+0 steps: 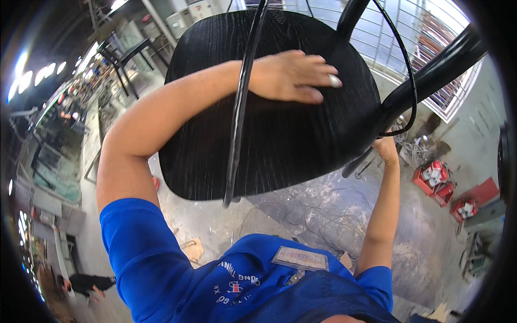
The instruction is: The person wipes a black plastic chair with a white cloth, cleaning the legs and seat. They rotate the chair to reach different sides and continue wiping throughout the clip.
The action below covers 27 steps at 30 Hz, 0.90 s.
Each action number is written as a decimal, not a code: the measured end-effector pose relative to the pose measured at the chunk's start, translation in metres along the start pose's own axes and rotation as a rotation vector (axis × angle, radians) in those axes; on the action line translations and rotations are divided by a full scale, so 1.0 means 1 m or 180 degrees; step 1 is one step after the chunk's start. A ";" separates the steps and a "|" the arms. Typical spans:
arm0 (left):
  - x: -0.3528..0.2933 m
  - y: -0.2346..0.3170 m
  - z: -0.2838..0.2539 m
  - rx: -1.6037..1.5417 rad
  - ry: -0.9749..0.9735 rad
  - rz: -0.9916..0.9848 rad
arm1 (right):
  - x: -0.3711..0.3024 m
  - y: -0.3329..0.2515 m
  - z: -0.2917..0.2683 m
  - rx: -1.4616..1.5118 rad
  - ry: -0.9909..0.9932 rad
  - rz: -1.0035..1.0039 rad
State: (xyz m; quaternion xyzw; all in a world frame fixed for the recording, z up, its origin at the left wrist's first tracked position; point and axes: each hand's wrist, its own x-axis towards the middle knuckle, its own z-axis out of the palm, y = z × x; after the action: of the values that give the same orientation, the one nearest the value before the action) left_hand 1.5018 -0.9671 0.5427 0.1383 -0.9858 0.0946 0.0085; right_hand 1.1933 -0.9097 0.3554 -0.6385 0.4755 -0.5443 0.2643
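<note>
A black wooden chair (291,145) with visible grain fills the upper middle, its seat tilted up and facing me. My left hand (293,78) lies flat on the seat, slightly blurred, fingers spread and holding nothing. One fingertip carries a small white covering. At the seat's right edge, my right hand (385,148) grips the chair from below, by the foot of a thick black post (431,75). Most of its fingers are hidden behind the chair. A thin glossy black rod (240,107) crosses in front of the seat and my left wrist. A thin black loop (412,81) curves past the post.
Red and white containers (433,177) stand on the floor to the right, near tangled cables (414,151). Another black chair (129,56) is at the far left. A person (86,282) in dark clothes is at the lower left. A barred window (398,32) lies beyond.
</note>
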 end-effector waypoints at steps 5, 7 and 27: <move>-0.027 -0.133 0.004 0.0781 0.0615 -0.0579 | 0.001 -0.007 0.006 -0.0206 0.0196 -0.0273; -0.056 -0.174 -0.001 0.0784 0.0432 -0.1066 | 0.005 -0.005 0.006 -0.0040 0.0237 -0.0150; -0.147 0.127 0.044 0.0177 0.3543 -0.0904 | 0.029 0.088 0.041 -0.1165 0.1955 -0.0060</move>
State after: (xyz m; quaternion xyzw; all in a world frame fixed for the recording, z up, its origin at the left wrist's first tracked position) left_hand 1.6086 -0.8154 0.4695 0.1989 -0.8018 0.1769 0.5351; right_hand 1.2024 -0.9794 0.2820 -0.4862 0.6165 -0.6191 -0.0148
